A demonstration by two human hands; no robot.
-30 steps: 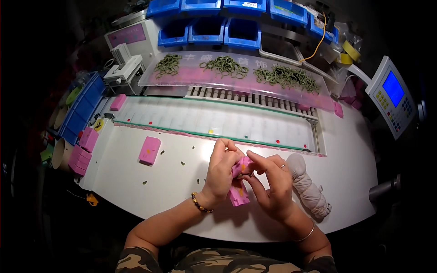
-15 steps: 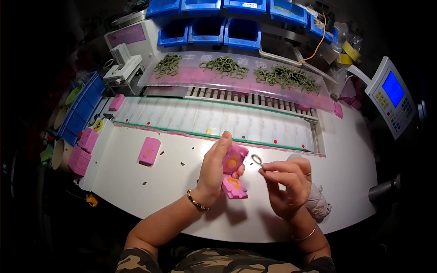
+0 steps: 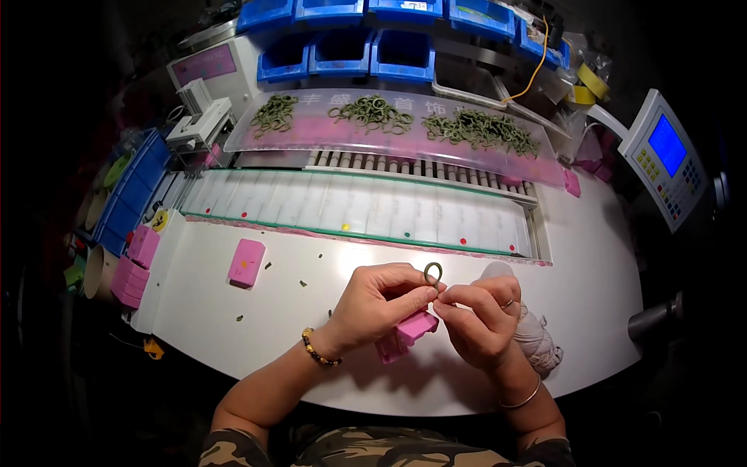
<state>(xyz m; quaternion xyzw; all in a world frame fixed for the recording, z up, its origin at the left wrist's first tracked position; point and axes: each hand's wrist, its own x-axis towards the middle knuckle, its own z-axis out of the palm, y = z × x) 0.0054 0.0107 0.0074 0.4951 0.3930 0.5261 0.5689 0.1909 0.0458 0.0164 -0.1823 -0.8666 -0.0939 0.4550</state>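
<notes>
A green wax ring (image 3: pixel 426 274) stands up between my hands, above the fingertips where they meet. My right hand (image 3: pixel 484 323) is closed in a pinch at the base of the ring. My left hand (image 3: pixel 372 307) has its thumb and index finger at the same spot, touching or nearly touching the ring's base. Its other fingers are wrapped round a pink rubber mould (image 3: pixel 417 328), whose halves hang apart below the palm. The fingers hide much of the mould and the ring's stem.
Another pink mould (image 3: pixel 247 263) lies left on the white table (image 3: pixel 202 311), among small green scraps. A grey cloth bundle (image 3: pixel 537 342) sits by my right wrist. Behind are a white-panelled strip (image 3: pixel 366 202), a clear sheet (image 3: pixel 311 140) with heaps of green rings, and blue bins (image 3: pixel 403 76). A control panel (image 3: pixel 661 159) stands right.
My hands have come together, bringing the ring to the left fingertips. The left hand has turned over, and the mould now hangs beneath it. The whole view has shifted slightly.
</notes>
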